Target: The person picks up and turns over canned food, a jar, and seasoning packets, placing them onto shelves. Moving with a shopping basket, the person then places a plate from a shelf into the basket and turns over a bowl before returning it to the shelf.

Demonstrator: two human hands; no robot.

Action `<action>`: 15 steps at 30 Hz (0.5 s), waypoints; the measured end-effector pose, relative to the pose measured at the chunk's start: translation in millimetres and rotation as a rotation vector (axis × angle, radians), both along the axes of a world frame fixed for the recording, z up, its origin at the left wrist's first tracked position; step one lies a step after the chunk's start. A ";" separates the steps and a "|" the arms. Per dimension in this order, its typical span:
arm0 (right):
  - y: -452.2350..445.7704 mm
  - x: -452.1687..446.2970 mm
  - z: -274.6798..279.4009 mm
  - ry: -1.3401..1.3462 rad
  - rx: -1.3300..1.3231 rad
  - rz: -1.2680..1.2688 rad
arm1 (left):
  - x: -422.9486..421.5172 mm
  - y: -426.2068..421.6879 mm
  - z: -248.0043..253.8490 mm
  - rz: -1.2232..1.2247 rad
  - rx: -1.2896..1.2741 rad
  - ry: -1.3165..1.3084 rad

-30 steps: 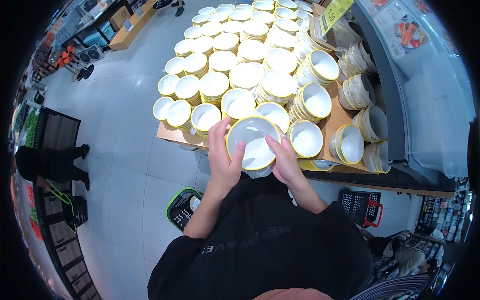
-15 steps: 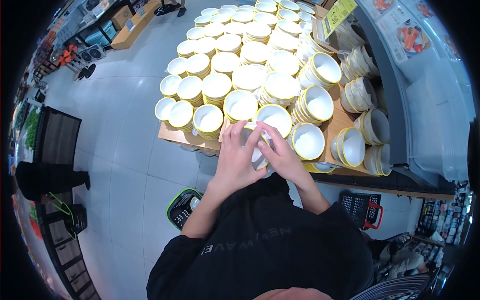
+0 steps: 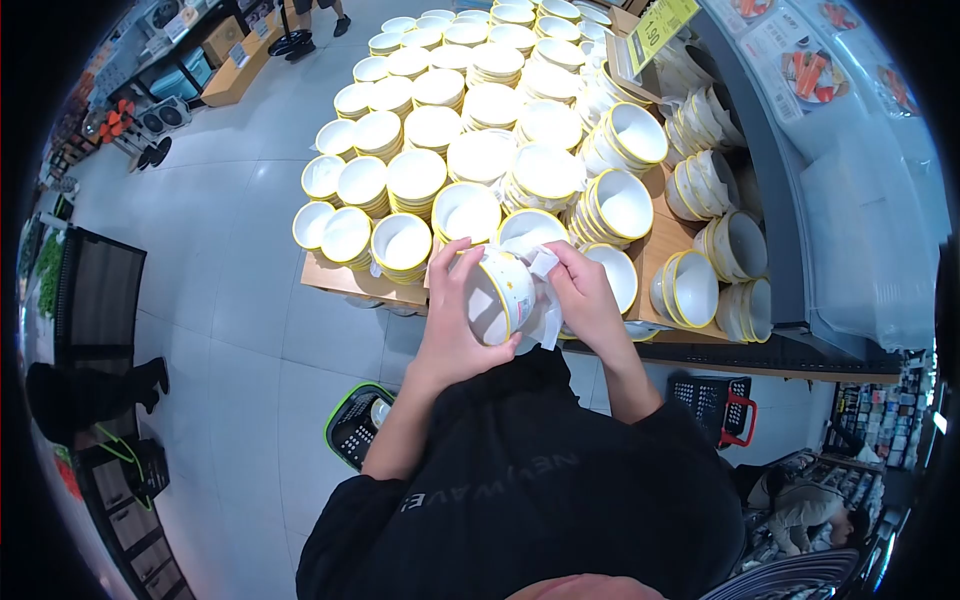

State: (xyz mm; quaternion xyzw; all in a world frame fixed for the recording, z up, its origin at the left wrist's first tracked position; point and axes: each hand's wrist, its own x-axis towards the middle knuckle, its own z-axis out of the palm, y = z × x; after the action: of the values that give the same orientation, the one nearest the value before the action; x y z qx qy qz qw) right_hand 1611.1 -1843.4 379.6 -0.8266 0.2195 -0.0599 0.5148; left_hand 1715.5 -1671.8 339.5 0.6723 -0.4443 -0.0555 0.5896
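Observation:
My left hand grips a white bowl with a yellow rim and small printed spots, tilted on its side with its opening toward my left palm. A small label shows on its outer wall. My right hand pinches a thin white wrapping sheet, which hangs beside the bowl; whether it is paper or plastic I cannot tell. Just beyond my hands stand stacks of similar yellow-rimmed bowls on a wooden display table.
A yellow price sign rises at the back right beside clear plastic containers. On the floor are a green-edged basket at left and a dark basket with a red handle at right. Other people are at the far left and lower right.
The bowl has turned so its patterned outside shows. My right hand has moved off it to the right, drawing the white wrapping sheet away, while my left hand keeps hold of the bowl.

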 end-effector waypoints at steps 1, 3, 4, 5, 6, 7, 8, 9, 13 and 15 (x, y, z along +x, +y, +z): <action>-3.2 -0.2 -0.1 0.004 -0.002 -0.007 | 0.3 0.2 -1.6 -0.007 -0.002 0.004; -9.1 1.1 -0.2 -0.211 0.218 -0.095 | -0.3 1.7 -7.0 -0.011 -0.062 0.111; -16.4 2.0 2.0 -0.249 0.346 -0.177 | -0.3 2.9 -9.0 -0.004 -0.061 0.112; -26.1 2.7 2.6 -0.305 0.361 -0.237 | 0.7 4.9 -11.0 0.011 -0.098 0.133; -35.1 2.9 2.9 -0.360 0.378 -0.295 | 1.7 8.1 -13.2 0.029 -0.134 0.153; -42.3 2.7 3.5 -0.384 0.367 -0.328 | 3.1 12.3 -15.9 0.045 -0.131 0.149; -47.5 4.6 3.4 -0.408 0.356 -0.361 | 5.0 17.2 -19.0 0.056 -0.155 0.169; -50.2 8.8 3.3 -0.403 0.363 -0.346 | 5.7 21.8 -22.5 0.067 -0.180 0.192; -48.5 47.2 10.0 -0.311 0.295 -0.315 | 7.5 38.4 -37.9 0.102 -0.224 0.282; -46.1 84.5 8.7 -0.180 0.344 -0.161 | 7.5 45.0 -44.1 0.099 -0.150 0.336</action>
State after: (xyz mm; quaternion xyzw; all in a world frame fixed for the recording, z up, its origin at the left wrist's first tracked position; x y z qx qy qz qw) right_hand 1695.6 -1889.5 388.3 -0.6976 0.2451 -0.1365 0.6593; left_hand 1723.0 -1626.8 295.5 0.6287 -0.3089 -0.1043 0.7060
